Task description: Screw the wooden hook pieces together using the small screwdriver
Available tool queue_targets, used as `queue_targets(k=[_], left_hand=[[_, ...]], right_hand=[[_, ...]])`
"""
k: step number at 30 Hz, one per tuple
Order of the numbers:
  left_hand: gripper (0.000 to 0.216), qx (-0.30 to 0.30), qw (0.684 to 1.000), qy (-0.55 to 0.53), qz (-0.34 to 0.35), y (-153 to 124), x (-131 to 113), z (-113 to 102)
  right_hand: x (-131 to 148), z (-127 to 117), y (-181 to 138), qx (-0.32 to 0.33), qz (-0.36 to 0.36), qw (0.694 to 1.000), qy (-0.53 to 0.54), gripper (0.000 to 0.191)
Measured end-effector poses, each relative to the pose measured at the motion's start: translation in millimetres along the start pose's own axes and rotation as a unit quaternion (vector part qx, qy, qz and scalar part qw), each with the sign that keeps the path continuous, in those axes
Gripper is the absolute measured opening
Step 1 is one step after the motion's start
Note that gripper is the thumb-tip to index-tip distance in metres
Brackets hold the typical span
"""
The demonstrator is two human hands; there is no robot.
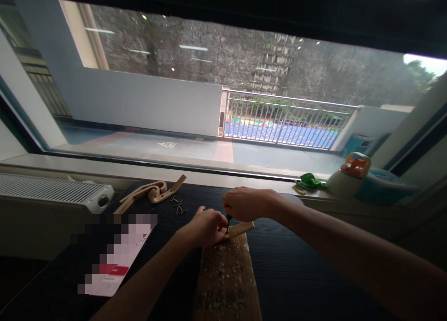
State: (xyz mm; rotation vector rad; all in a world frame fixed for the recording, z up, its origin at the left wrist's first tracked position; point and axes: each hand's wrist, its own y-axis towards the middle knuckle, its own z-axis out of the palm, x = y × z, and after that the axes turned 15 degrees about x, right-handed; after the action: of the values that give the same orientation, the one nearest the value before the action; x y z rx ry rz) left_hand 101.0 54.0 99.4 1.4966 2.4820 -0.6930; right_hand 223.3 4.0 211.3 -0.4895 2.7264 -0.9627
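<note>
A thick wooden board with a rough, shiny top and dark marks lies on the black table, pointing away from me. Across its far end sits a small pale wooden strip. My left hand is closed at the strip's left part, pressing it against the board. My right hand is wrapped round a screwdriver, its handle hidden in the fist. The screwdriver's dark shaft points down to the strip beside my left fingertips. Any screw under the tip is too small to make out.
Several loose screws lie left of my hands, beside curved wooden pieces. A pink-white sheet, partly blurred, is at the left. On the window sill are a green cloth and a white bottle. A radiator stands left.
</note>
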Motion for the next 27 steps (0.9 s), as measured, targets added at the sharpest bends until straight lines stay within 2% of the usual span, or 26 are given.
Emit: queue_targets(k=[3,10,17,21,24,27], left_hand=[[0.014,0.031,0.999,0.041,0.009,5,3,-4],[0.016,0.02,0.997,0.072,0.029,7,8,-2],[0.016,0.031,0.997,0.061,0.027,9,10,-1],[0.019,0.055,0.998,0.003,0.04,4,20,-14],[0.028,0.008,0.999,-0.045,0.0,-4,26,-25],[0.027,-0.048,0.998,-0.012,-0.047,-9,20,-24]], right_hand=[[0,1,-2,0.004,-0.005,1.0,-0.004,0.026],[-2,3,-3,0.005,-0.014,1.0,0.0,0.025],[-4,1,0,0.001,-0.026,1.0,-0.008,0.024],[-3,2,-3,0.001,-0.023,1.0,0.0,0.027],[-2,4,-4,-0.009,-0.026,1.0,0.004,0.028],[0,6,-4,-0.017,-0.029,0.999,-0.003,0.027]])
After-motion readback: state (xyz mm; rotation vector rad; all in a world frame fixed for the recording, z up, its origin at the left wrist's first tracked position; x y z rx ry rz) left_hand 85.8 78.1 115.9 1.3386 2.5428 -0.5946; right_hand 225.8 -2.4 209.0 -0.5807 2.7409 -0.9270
